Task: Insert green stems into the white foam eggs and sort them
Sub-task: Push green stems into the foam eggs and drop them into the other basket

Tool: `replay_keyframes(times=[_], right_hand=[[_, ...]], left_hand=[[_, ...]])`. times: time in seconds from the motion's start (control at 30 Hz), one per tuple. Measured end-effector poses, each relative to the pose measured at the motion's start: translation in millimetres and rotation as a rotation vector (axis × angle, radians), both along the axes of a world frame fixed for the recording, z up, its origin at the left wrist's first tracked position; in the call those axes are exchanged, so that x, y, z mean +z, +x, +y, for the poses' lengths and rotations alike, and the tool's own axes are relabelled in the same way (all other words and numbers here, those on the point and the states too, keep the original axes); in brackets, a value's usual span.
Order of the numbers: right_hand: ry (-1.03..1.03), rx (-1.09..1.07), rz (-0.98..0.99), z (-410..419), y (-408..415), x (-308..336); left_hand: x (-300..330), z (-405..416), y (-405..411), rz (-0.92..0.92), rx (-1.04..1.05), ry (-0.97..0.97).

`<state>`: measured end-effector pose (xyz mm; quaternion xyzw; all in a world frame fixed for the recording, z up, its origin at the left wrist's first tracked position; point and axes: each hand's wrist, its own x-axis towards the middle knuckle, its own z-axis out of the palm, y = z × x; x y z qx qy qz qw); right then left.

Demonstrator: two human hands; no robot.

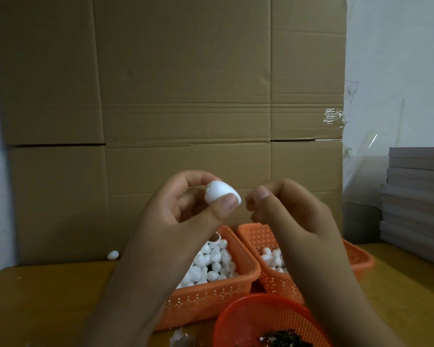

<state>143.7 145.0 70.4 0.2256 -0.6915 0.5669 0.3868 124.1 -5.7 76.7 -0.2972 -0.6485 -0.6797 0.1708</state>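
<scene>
Foam egg (221, 194): held raised above the baskets, pinched between the thumb and fingertips of the left hand (186, 209).
Right hand (283, 209): fingers are curled just beside the egg; blurred, so whether a stem is pinched cannot be told.
Left basket (211, 296): orange, filled with loose white eggs.
Right basket (356, 256): orange, some eggs are seen inside.
Round basket (261, 314): red, nearest, with dark pieces in it.
Stray egg (113, 255): lying on the table (48, 309) against the cardboard (181, 83).
</scene>
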Motion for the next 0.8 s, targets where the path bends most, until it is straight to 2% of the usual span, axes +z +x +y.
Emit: replay_keyframes(times=[0.1,0.2,0.4,0.53,0.8], right_hand=[[0.084,0.036,-0.037,0.6,1.3,1.6],[0.109,0.055,-0.019,-1.0,2.8,1.4],[0.068,0.061,0.060,-0.1,5.3,2.8],[0.095,0.064,0.059,-2.7,4.8,1.1],[0.033,0.023,0.092,-1.2,5.6,0.0]], left_hand=[[-0.5,-1.7,-1.2,0.006,0.072,0.052],[-0.2,-2.0,-0.6,-0.017,0.012,0.086],[-1.4,-2.5,-2.2,-0.030,-0.043,0.013],[-1.7,-0.2,-1.1,0.001,-0.014,-0.086],[-1.9,0.4,-2.5,0.064,0.059,-0.135]])
